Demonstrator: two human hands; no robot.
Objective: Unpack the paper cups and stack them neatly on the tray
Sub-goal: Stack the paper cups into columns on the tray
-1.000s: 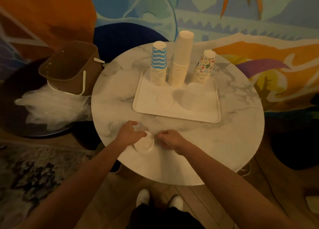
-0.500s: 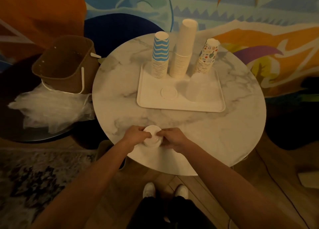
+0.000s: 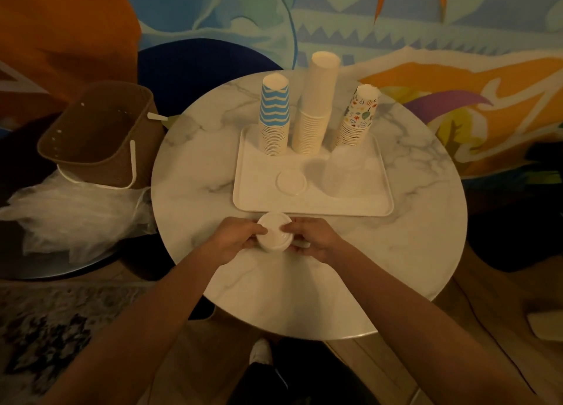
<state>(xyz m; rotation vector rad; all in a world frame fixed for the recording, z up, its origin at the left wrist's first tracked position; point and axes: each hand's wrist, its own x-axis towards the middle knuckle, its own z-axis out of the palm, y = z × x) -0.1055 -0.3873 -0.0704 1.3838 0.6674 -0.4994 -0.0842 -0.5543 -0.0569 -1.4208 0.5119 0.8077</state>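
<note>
Gripping the white cups [image 3: 274, 232] from either side, left hand [image 3: 234, 237] and right hand [image 3: 313, 240] pinch them at lower centre, probably steadying them for the tray [image 3: 304, 205].

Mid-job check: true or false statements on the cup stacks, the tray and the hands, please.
1. Both the left hand and right hand hold a white round item. True.
2. The plain stack is the tallest on the tray. True.
3. The blue-striped stack stands off the tray. False: it stands on it, back left.
4. The basket sits on the table. False: it is beside it.
</note>
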